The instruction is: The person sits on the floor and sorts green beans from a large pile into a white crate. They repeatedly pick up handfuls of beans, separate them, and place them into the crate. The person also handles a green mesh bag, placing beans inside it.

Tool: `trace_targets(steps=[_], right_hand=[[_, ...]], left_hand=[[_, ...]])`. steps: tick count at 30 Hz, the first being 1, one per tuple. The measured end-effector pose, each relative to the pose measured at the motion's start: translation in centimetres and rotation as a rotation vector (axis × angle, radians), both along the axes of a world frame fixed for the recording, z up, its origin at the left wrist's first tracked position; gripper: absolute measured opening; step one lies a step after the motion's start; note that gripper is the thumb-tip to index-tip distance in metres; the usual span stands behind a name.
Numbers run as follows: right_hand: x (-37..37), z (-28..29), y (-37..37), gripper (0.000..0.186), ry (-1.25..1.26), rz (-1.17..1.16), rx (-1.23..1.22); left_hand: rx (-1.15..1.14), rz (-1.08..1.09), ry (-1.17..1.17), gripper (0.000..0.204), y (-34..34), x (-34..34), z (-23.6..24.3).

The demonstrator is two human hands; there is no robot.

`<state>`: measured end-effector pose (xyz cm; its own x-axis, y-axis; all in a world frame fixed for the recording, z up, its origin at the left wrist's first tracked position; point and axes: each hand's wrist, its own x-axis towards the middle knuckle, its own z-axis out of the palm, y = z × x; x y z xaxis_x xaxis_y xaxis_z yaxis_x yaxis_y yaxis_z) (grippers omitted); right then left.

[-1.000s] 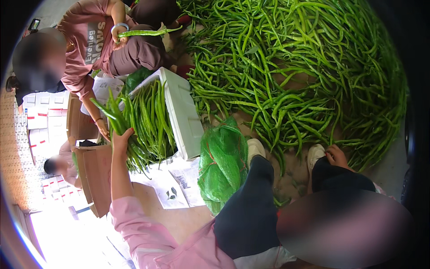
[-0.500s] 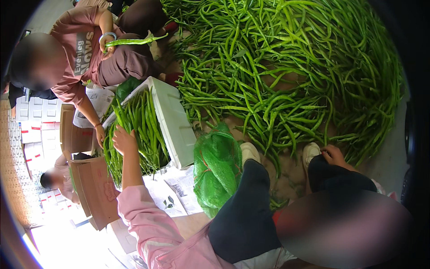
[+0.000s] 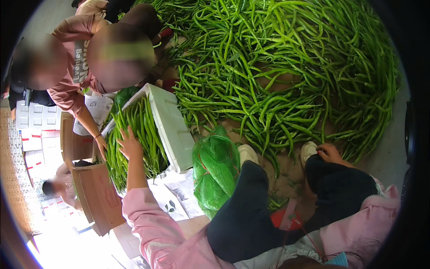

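Note:
Long green chili peppers (image 3: pixel 139 119) lie lengthwise in a white foam box (image 3: pixel 168 127). My left hand (image 3: pixel 130 145) rests on top of them, fingers spread and flat. Beside my right shoe (image 3: pixel 309 151), my right hand (image 3: pixel 330 154) hangs loosely with its fingers a little bent and apart; I see nothing in it. A co-worker's hand (image 3: pixel 102 147) reaches to the box's left side, close to my left hand. The co-worker's other hand is hidden by a blur.
A large heap of green chili peppers (image 3: pixel 277 67) covers the floor ahead and to the right. A green mesh bag (image 3: pixel 216 168) lies between the box and my left leg. Cardboard boxes (image 3: pixel 98 193) and newspaper sheets (image 3: pixel 179 190) are at the left. Another person (image 3: pixel 67 184) is farther left.
My left hand has shifted slightly right and down over the peppers, its fingers spreading flatter. My right hand stays by the shoe, turned a little. The co-worker's raised pepper is now blurred over.

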<state>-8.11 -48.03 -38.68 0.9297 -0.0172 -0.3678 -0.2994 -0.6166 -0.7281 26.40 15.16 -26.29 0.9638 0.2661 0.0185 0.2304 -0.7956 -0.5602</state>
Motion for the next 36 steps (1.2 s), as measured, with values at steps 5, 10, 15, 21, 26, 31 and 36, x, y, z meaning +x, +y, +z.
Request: trace_targets(steps=[5, 10, 15, 21, 26, 31, 36], right_hand=[[-0.4, 0.2, -0.7, 0.019, 0.038, 0.0, -0.052], [-0.3, -0.5, -0.4, 0.02, 0.033, 0.011, -0.049], [-0.8, -0.2, -0.5, 0.02, 0.098, -0.056, -0.032], [0.2, -0.3, 0.3, 0.02, 0.021, 0.024, -0.026], [-0.3, -0.4, -0.1, 0.02, 0.055, -0.011, -0.033], [0.5, -0.5, 0.4, 0.021, 0.074, 0.016, -0.022], [-0.8, 0.1, -0.5, 0.021, 0.09, -0.042, -0.038]], left_hand=[[-0.079, 0.065, -0.043, 0.056, -1.7, 2.8, 0.2], [-0.064, 0.06, -0.153, 0.064, -2.5, 2.4, 1.3], [-0.174, -0.049, -0.087, 0.05, -1.0, -1.4, 1.5], [-0.306, -0.081, 0.018, 0.042, 2.7, -2.7, 2.6], [-0.135, -0.22, -0.079, 0.044, -1.0, -2.2, 1.1], [-0.254, -0.219, -0.083, 0.049, -1.7, -0.7, 0.6], [-0.588, -0.219, -0.133, 0.059, 0.0, 1.3, -0.2]])
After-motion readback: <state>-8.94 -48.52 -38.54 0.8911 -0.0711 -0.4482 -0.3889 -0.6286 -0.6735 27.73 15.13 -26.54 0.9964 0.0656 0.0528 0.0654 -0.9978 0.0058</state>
